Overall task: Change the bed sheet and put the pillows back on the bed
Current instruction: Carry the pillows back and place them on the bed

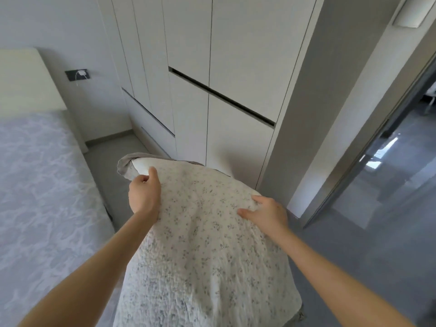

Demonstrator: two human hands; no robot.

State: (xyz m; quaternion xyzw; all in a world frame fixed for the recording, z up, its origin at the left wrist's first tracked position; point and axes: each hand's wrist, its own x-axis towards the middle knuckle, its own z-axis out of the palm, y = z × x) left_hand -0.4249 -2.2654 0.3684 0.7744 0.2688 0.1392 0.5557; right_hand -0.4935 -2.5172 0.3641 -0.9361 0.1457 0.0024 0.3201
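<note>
A large pillow (203, 244) in a white case with small grey flowers hangs in front of me, between the bed and the wardrobe. My left hand (144, 192) grips its top left corner, where a grey edge of fabric (126, 168) and a plain white inner corner show. My right hand (264, 212) lies on the pillow's right upper side, thumb out, fingers pressing into the fabric. The bed (40, 185) at the left shows a pale patterned white surface with no pillow on the visible part.
A cream headboard (26, 79) stands at the back left. White wardrobe doors (236, 67) fill the wall ahead. A dark wall socket with a white plug (77, 74) is beside the headboard. An open doorway (389, 173) at the right leads onto grey floor.
</note>
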